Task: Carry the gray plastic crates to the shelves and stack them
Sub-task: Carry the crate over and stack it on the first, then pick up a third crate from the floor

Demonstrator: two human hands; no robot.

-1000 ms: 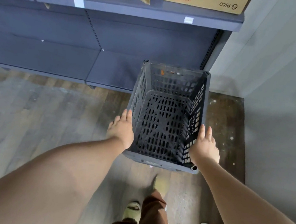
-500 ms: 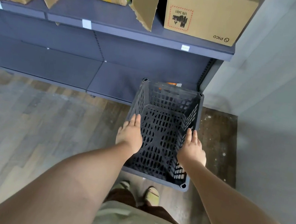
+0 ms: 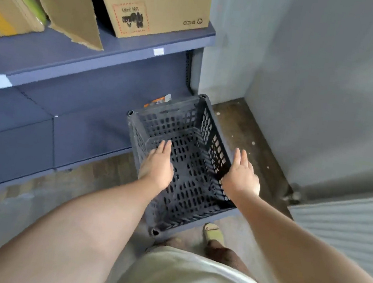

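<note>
Crate (image 3: 185,162), gray and empty, now sits lower and nearer the bottom shelf (image 3: 92,129) at ten o'clock than a second ago. Left hand (image 3: 157,163) and right hand (image 3: 241,176) press its sides with fingers straight; set-down looks imminent.

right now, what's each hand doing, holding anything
Left hand: open, fingers straight, over the left wall of the gray crate; no grip visible.
Right hand: open, fingers straight, at the crate's right wall; no grip visible.
</note>
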